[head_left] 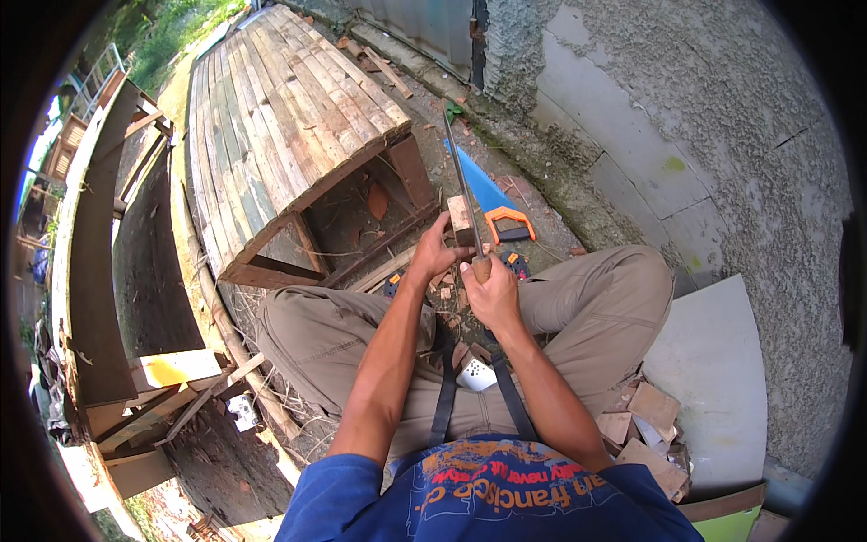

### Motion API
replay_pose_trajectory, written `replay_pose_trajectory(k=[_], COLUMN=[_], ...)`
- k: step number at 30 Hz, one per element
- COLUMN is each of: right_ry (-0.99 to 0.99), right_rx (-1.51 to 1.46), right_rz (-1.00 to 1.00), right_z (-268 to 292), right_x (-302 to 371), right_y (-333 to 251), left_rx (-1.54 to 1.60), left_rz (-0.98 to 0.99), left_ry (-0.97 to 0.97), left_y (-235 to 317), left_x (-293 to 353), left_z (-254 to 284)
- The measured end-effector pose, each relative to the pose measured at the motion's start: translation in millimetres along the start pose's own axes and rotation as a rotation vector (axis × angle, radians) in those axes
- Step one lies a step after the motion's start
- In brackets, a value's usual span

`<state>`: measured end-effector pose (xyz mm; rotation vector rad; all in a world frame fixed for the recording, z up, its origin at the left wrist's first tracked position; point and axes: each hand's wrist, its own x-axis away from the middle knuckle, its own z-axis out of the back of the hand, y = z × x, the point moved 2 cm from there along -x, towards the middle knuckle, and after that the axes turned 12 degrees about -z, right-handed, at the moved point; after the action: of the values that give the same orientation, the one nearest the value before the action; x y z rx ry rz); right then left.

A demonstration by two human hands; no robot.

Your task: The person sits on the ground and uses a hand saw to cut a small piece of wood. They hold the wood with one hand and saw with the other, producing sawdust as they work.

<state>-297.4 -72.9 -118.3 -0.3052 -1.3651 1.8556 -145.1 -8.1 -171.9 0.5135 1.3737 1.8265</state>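
My left hand (432,254) is closed around the lower side of a short wooden block (461,218), held up in front of my knees. In my right hand (493,294) is the wooden handle of a machete (460,169), its long, narrow blade pointing away from me. The blade passes along the right side of the block; I cannot tell whether it touches the wood. On the ground just beyond lies a handsaw (486,188) with a blue blade and an orange and black handle. Wood chips are scattered below my hands.
A bench topped with bamboo slats (284,122) stands ahead to the left. A rough concrete wall (713,117) runs along the right. Cut wood pieces (655,406) are piled beside my right hip, next to a pale curved sheet (713,361). A wooden frame structure (95,298) is at far left.
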Motion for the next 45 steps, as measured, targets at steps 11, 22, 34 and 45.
replay_pose_trajectory(k=[11, 22, 34, 45], right_ry=[0.034, 0.014, 0.044, 0.007], right_rx=[0.053, -0.008, 0.084, 0.044], right_rz=[0.017, 0.036, -0.048, -0.034], right_z=[6.0, 4.2, 21.4, -3.5], right_x=[2.8, -7.3, 0.8, -15.2], right_y=[-20.5, -10.7, -32.2, 0.7], left_rx=[-0.08, -0.12, -0.143, -0.215], left_rz=[-0.09, -0.107, -0.119, -0.229], left_ry=[0.027, 0.071, -0.051, 0.119], left_y=[-1.6, 2.3, -6.2, -46.1], left_x=[-8.9, -4.6, -8.6, -0.3], left_z=[6.2, 0.2, -0.6, 0.2])
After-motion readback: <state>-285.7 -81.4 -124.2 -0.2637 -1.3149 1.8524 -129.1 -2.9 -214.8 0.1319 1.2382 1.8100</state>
